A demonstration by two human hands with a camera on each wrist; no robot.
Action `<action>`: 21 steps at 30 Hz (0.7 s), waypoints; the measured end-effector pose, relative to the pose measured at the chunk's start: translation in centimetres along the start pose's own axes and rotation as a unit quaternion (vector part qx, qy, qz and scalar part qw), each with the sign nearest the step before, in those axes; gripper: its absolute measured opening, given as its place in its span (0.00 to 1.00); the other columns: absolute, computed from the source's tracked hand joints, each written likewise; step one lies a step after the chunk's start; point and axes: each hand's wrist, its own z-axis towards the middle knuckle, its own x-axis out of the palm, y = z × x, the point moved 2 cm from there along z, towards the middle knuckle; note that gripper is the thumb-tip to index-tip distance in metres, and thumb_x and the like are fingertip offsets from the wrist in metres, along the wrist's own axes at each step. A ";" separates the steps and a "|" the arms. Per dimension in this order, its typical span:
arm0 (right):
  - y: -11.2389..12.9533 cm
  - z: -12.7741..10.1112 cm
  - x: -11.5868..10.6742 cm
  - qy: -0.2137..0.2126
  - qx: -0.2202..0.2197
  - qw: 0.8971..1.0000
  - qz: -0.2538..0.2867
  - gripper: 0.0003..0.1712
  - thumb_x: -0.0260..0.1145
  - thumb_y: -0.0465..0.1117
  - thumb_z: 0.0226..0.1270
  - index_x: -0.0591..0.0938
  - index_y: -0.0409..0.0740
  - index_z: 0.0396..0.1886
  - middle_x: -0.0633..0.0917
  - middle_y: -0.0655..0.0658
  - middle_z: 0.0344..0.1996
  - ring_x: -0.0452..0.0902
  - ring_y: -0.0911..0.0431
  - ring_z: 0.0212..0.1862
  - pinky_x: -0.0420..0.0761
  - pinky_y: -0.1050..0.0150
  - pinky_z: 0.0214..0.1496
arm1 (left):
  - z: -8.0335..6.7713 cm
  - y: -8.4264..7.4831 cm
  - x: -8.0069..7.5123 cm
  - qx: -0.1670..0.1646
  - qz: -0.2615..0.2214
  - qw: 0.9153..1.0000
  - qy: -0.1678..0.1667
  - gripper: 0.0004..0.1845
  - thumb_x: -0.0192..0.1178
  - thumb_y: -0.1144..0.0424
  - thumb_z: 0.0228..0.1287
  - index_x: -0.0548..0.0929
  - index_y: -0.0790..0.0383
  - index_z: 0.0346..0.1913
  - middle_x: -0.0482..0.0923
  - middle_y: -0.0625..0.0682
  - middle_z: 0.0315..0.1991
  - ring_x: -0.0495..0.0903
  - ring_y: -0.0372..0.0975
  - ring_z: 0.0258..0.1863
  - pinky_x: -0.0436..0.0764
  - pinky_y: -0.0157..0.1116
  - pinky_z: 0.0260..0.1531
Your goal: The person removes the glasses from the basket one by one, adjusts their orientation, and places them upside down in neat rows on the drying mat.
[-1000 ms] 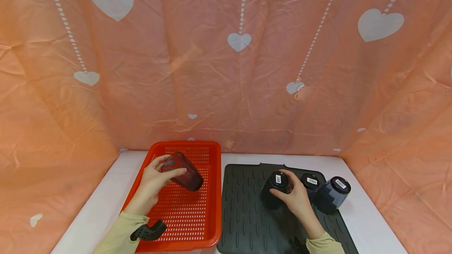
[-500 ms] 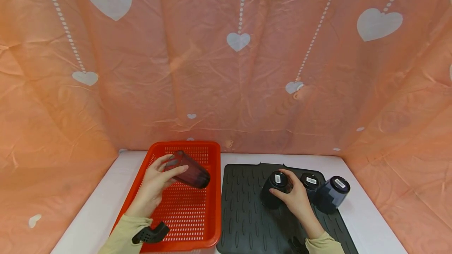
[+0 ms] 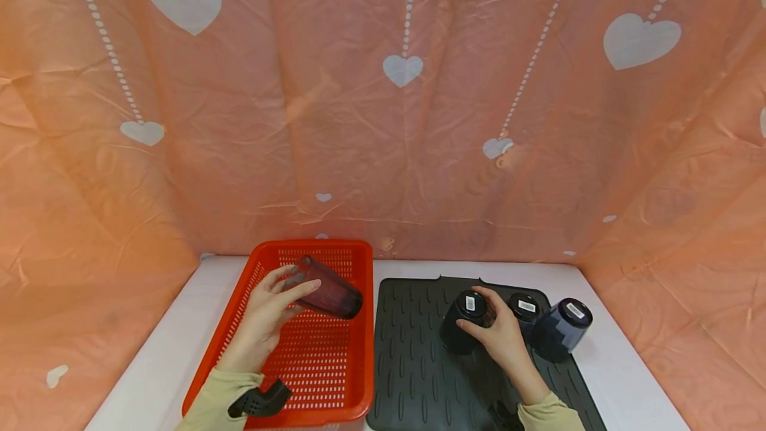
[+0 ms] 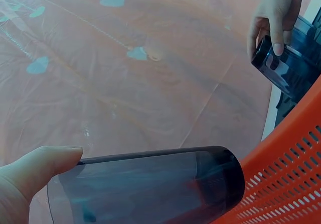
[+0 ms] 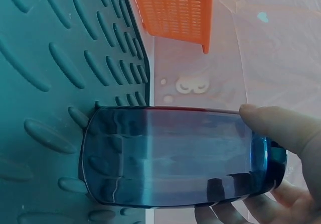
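Note:
My left hand (image 3: 261, 318) holds a dark tinted drinking glass (image 3: 332, 292) by its mouth end, over the orange-red basket (image 3: 366, 351). This glass lies tilted in the air, its thick base pointing right; the left wrist view shows the thumb (image 4: 55, 163) against its side. With thumb and fingers, my right hand (image 3: 505, 338) grips a second tinted glass (image 5: 185, 156) near its base. That one is upside down with its rim at the black ridged mat (image 3: 413, 368), its labelled base facing up. Beside it are two more upturned glasses, one behind (image 3: 526, 306) and one at right (image 3: 561, 332).
A white table (image 3: 161, 344) carries the basket on the left and the mat on the right, with a narrow strip between them. The basket's floor and walls are slotted. An orange sheet (image 3: 353, 151) with hearts hangs behind and along both sides.
My left hand has moved slightly right with its glass, which has turned closer to level. The basket's near left corner has come into view. My right hand stays at its glass.

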 end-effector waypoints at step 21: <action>0.4 -0.1 -0.2 -0.003 -0.010 1.000 -0.001 0.40 0.77 0.34 0.49 0.71 0.42 0.63 0.73 0.37 0.61 0.68 0.41 0.63 0.69 0.42 0.60 | -0.3 2.1 3.1 -0.020 -0.062 0.998 0.021 0.30 0.68 0.65 0.57 0.65 0.63 0.60 0.75 0.55 0.46 0.80 0.41 0.38 0.79 0.40 0.39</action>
